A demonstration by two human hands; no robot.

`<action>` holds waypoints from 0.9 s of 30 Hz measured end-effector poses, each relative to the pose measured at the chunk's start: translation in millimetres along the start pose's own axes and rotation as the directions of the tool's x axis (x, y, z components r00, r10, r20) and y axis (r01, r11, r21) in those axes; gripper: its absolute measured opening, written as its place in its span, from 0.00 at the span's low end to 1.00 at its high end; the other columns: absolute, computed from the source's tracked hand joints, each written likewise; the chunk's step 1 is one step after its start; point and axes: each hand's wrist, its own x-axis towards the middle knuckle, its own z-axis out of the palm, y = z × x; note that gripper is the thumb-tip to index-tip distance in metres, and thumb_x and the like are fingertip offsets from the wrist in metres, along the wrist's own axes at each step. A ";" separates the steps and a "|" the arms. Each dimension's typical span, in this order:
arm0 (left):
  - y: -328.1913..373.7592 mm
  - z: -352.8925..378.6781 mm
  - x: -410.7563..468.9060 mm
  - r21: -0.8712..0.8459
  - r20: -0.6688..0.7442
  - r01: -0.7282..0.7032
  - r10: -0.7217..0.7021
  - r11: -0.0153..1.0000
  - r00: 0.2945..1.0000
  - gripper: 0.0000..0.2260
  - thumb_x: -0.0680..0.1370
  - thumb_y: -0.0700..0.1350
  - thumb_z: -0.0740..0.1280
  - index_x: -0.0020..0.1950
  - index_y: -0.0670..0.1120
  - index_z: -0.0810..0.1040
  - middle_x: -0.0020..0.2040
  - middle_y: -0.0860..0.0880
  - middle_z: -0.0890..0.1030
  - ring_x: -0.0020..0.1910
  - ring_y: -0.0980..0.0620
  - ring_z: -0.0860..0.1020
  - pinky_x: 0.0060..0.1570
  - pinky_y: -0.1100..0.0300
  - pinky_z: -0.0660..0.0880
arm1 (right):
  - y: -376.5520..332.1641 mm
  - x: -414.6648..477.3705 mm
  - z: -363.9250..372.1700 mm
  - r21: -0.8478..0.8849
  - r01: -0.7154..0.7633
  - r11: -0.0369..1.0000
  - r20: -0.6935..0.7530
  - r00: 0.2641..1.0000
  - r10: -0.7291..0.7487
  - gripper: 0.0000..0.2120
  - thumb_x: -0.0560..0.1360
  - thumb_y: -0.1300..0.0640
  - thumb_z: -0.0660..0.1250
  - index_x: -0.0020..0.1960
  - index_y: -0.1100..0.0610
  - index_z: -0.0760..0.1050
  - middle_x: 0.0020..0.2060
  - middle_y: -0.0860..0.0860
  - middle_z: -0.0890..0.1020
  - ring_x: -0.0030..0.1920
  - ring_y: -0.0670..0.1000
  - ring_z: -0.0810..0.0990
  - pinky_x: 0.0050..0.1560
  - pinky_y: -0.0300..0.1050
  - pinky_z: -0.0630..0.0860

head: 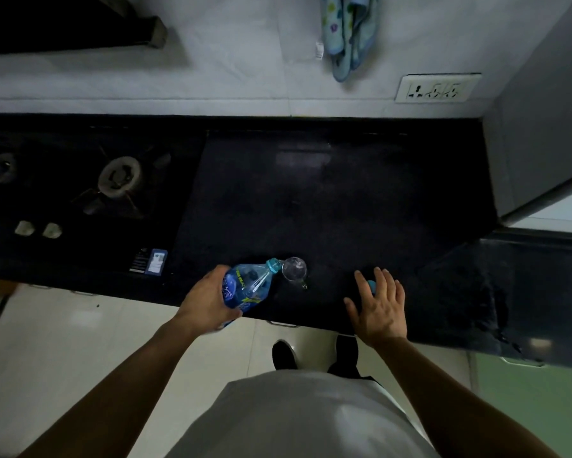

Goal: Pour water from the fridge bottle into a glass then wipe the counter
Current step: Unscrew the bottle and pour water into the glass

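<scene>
My left hand (205,302) grips a clear blue plastic bottle (250,282) with a blue label, tilted so that its open neck reaches over the rim of a clear glass (294,268). The glass stands near the front edge of the black counter (327,200). My right hand (379,305) hovers flat with fingers spread just right of the glass, holding nothing. A small blue cap (371,285) lies on the counter, partly hidden under its fingers. A blue patterned cloth (349,31) hangs on the white wall above the counter.
A black gas hob (79,186) with burners and two knobs fills the counter's left part. A grey fridge side (539,127) stands at the right end. A wall socket (436,88) sits above the counter. White cabinet fronts lie below me.
</scene>
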 end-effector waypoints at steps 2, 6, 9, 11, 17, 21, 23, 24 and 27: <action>0.3 0.0 0.3 0.001 0.003 -0.006 0.006 1.000 1.000 0.35 0.61 0.45 0.83 0.63 0.51 0.70 0.57 0.51 0.78 0.56 0.50 0.78 0.56 0.52 0.79 | 0.3 0.1 0.5 -0.003 -0.003 1.000 0.005 1.000 0.003 0.33 0.79 0.34 0.48 0.78 0.50 0.60 0.76 0.63 0.64 0.77 0.63 0.59 0.76 0.63 0.56; 0.1 0.5 0.8 0.005 0.008 -0.014 0.014 1.000 1.000 0.35 0.61 0.45 0.83 0.63 0.50 0.71 0.57 0.51 0.78 0.55 0.50 0.79 0.56 0.52 0.80 | 0.5 0.7 -0.3 0.007 -0.007 1.000 0.019 1.000 0.007 0.34 0.79 0.33 0.47 0.79 0.49 0.58 0.77 0.63 0.62 0.78 0.63 0.57 0.77 0.62 0.53; 0.7 0.4 0.1 0.019 0.017 -0.003 0.002 1.000 1.000 0.36 0.61 0.46 0.83 0.64 0.51 0.70 0.58 0.51 0.78 0.55 0.50 0.80 0.56 0.52 0.80 | -0.2 0.6 -2.0 0.010 -0.010 1.000 0.032 0.999 0.010 0.34 0.79 0.33 0.47 0.79 0.49 0.57 0.77 0.63 0.61 0.79 0.62 0.56 0.77 0.61 0.52; 1.1 0.2 -0.6 0.023 0.025 0.000 -0.001 1.000 1.000 0.36 0.61 0.47 0.83 0.64 0.52 0.70 0.59 0.51 0.78 0.56 0.51 0.80 0.56 0.51 0.80 | 0.1 0.3 -1.9 0.016 -0.006 1.000 0.023 1.000 0.006 0.33 0.79 0.34 0.48 0.79 0.49 0.58 0.77 0.63 0.62 0.78 0.63 0.56 0.77 0.61 0.52; 2.4 0.4 -2.6 0.018 0.016 0.019 -0.020 1.000 1.000 0.35 0.60 0.47 0.83 0.62 0.51 0.71 0.57 0.51 0.80 0.55 0.50 0.80 0.56 0.52 0.80 | 1.1 0.2 0.4 0.011 0.002 1.000 -0.005 1.000 -0.002 0.33 0.79 0.34 0.49 0.78 0.49 0.60 0.76 0.63 0.63 0.78 0.63 0.58 0.76 0.62 0.54; 5.0 0.2 -2.5 0.026 0.020 0.029 -0.030 0.999 0.999 0.34 0.60 0.47 0.83 0.61 0.51 0.71 0.56 0.50 0.80 0.54 0.50 0.80 0.55 0.53 0.80 | 1.6 -0.3 -0.1 0.002 0.004 1.000 0.004 1.000 -0.004 0.33 0.79 0.34 0.49 0.79 0.49 0.58 0.77 0.62 0.62 0.78 0.62 0.57 0.77 0.61 0.53; 6.4 -0.1 -2.8 0.025 0.020 0.028 -0.028 0.999 0.999 0.34 0.60 0.46 0.83 0.61 0.51 0.71 0.55 0.50 0.80 0.54 0.50 0.80 0.55 0.53 0.80 | 2.0 -0.8 -1.2 0.005 0.005 1.000 -0.003 1.000 -0.005 0.32 0.79 0.34 0.50 0.79 0.49 0.59 0.77 0.63 0.63 0.78 0.63 0.58 0.76 0.61 0.54; 7.1 -0.2 -3.2 0.020 0.019 0.026 -0.026 0.999 0.999 0.34 0.60 0.46 0.83 0.61 0.51 0.71 0.55 0.50 0.80 0.54 0.50 0.80 0.54 0.53 0.80 | 1.8 -0.9 -1.5 0.011 0.005 1.000 -0.008 1.000 -0.005 0.32 0.80 0.35 0.51 0.78 0.49 0.60 0.76 0.63 0.64 0.78 0.63 0.59 0.76 0.61 0.55; 8.6 0.1 -5.7 -0.013 0.016 0.019 -0.019 1.000 1.000 0.35 0.60 0.45 0.83 0.62 0.51 0.71 0.54 0.51 0.80 0.53 0.51 0.80 0.52 0.57 0.79 | 3.0 -0.7 -0.3 0.091 -0.011 0.996 -0.046 0.999 0.015 0.28 0.81 0.39 0.54 0.77 0.51 0.62 0.75 0.61 0.67 0.76 0.62 0.62 0.76 0.60 0.57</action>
